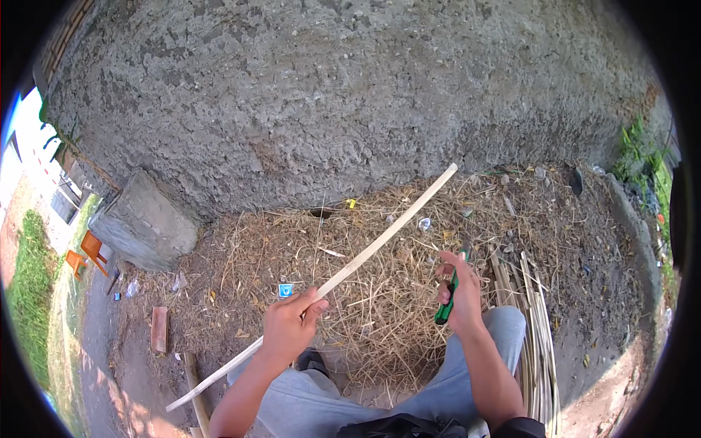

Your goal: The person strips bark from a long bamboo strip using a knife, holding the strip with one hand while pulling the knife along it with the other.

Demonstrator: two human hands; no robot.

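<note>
My left hand (290, 325) is closed around a long, pale bamboo strip (380, 243). The strip slants from the lower left, beside my left forearm, up to the right, where its far end stands before the wall. To the right of the strip and apart from it, my right hand (464, 296) grips a knife (445, 309) with a green and black handle. The fingers cover part of the knife, and its blade is hard to make out. Beneath both hands lies a heap of thin, straw-coloured shavings (380, 321) between my legs.
A rough grey wall (350, 102) rises ahead. Several long bamboo strips (537, 328) lie beside my right leg. On the left are a concrete block (146, 223), a brick (159, 328) and orange chairs (93, 247). A blue packet (285, 290) lies on the littered ground near my left hand.
</note>
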